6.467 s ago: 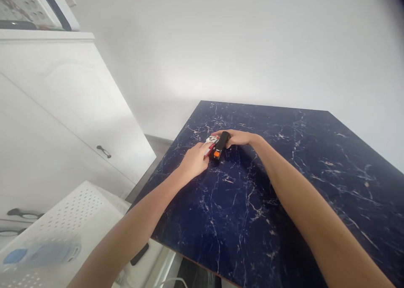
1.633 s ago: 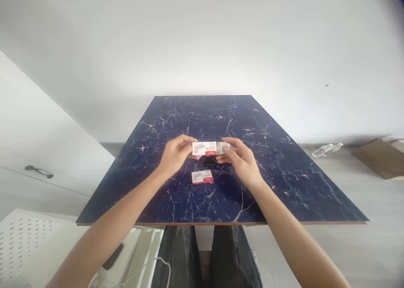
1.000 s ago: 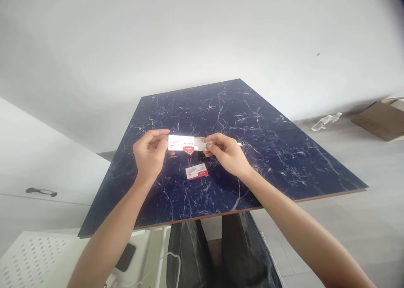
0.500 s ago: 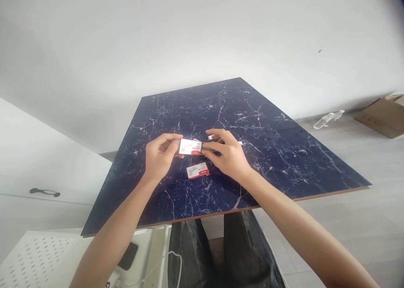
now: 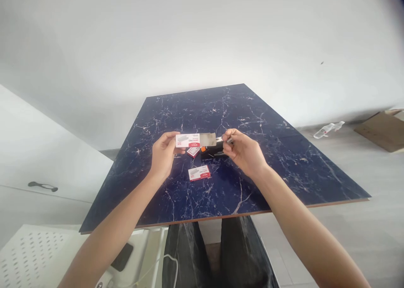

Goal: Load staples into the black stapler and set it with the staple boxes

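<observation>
My left hand (image 5: 163, 155) pinches a small white and red staple box (image 5: 188, 140) by its left end. The box's right flap is open, its grey cardboard inside showing. To the right of it, my right hand (image 5: 248, 152) is closed on a small grey strip of staples (image 5: 229, 140), partly hidden by the fingers. Below and behind the held box lies a black stapler (image 5: 211, 153) with an orange part, half covered from view. Beside it is another red and white box (image 5: 193, 152). A further staple box (image 5: 199, 172) lies flat nearer to me.
The dark blue marbled tabletop (image 5: 202, 199) ends at a brown front edge above my legs. A phone (image 5: 122, 256) and a white cable lie on a pale surface at lower left. On the floor at right are plastic bottles (image 5: 328, 130) and a cardboard box (image 5: 381, 130).
My right hand has drawn away to the right from the box, with the strip of staples in its fingers. The box's end flap now shows open, and the black stapler is more visible.
</observation>
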Demonstrator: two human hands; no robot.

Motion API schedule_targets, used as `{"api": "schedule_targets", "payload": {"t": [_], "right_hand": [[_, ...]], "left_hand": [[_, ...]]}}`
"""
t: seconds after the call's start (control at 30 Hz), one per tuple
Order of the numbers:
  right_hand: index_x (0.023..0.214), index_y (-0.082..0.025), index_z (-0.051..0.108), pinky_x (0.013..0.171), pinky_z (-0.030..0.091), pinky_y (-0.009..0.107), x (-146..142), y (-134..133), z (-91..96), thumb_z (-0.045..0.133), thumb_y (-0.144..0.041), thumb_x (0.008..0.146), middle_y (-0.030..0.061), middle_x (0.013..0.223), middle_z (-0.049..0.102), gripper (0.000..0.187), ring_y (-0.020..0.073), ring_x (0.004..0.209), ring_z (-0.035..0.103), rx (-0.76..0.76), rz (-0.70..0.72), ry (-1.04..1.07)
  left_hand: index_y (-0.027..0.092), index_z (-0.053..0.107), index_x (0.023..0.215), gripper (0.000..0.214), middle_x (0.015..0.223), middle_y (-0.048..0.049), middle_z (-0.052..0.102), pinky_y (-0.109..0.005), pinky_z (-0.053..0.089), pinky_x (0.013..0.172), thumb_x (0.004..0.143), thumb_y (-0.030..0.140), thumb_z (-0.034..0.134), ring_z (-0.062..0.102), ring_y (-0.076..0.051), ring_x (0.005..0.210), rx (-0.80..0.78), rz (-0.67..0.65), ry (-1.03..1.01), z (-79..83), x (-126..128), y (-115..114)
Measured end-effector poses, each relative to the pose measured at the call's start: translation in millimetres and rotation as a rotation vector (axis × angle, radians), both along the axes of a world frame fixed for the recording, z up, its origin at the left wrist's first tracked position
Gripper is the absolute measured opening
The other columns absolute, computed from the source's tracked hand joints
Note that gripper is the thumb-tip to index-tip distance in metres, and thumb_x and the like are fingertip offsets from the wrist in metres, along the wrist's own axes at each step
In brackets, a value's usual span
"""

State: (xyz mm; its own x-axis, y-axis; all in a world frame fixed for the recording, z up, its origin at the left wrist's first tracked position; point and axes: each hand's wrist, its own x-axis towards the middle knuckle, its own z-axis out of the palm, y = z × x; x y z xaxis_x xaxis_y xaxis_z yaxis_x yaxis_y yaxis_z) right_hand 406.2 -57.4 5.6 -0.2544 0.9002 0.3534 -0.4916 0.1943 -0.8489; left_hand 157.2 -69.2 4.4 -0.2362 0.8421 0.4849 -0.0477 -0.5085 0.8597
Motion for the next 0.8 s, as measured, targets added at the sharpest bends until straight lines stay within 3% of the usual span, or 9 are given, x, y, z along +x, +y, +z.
{"api": "schedule_targets", "payload": {"t": [0.13,0.27,0.43,0.63,0.8], "right_hand": [[0.101,-0.02,0.067,0.048,0.026,0.025,-5.3,-9.6,-2.1,0.066,-0.051,0.094,-0.0048,0.066,0.041,0.031,0.0093,0.053,0.033,0.13,-0.018,-0.289],[0.107,-0.019,0.07,0.048,0.025,0.026,-6.7,-10.5,-4.3,0.064,-0.061,0.093,-0.0039,0.061,0.041,0.045,0.0112,0.053,0.034,0.219,-0.148,-0.461],[0.1,-0.019,0.072,0.047,0.025,0.026,-5.1,-7.2,-6.0,0.064,-0.066,0.091,-0.0034,0.058,0.039,0.048,0.0122,0.053,0.034,0.21,-0.201,-0.462],[0.088,-0.02,0.066,0.047,0.015,0.026,-6.9,-7.5,-7.6,0.066,-0.059,0.093,-0.0075,0.06,0.024,0.04,0.009,0.052,0.016,0.116,0.078,-0.315],[0.094,-0.02,0.069,0.047,0.018,0.026,-14.4,-9.6,-9.7,0.066,-0.061,0.093,-0.0053,0.061,0.032,0.042,0.0101,0.053,0.025,0.198,-0.178,-0.354]], "left_hand": [[0.022,0.071,0.099,0.023,0.094,-0.0044,0.074,-0.024,0.061,0.06,0.085,0.039,0.078,0.073,-0.017,0.081,0.0,-0.118,0.024,-5.2,5.6,-7.4],[0.023,0.072,0.1,0.027,0.106,-0.007,0.075,-0.025,0.063,0.065,0.086,0.045,0.079,0.072,-0.023,0.102,-0.023,-0.245,0.042,-5.8,8.9,-14.5],[0.024,0.075,0.096,0.02,0.111,-0.0057,0.076,-0.03,0.064,0.077,0.085,0.039,0.082,0.07,-0.024,0.111,-0.085,-0.462,-0.006,-2.9,9.0,-19.5],[0.032,0.079,0.112,0.03,0.139,-0.0055,0.068,-0.034,0.062,0.086,0.083,0.037,0.084,0.064,-0.029,0.126,-0.076,-0.779,-0.023,-6.6,10.2,-23.1],[0.033,0.08,0.11,0.026,0.141,-0.0056,0.066,-0.039,0.062,0.093,0.085,0.039,0.082,0.066,-0.028,0.124,-0.132,-0.766,-0.01,-9.6,8.2,-20.2]]}}
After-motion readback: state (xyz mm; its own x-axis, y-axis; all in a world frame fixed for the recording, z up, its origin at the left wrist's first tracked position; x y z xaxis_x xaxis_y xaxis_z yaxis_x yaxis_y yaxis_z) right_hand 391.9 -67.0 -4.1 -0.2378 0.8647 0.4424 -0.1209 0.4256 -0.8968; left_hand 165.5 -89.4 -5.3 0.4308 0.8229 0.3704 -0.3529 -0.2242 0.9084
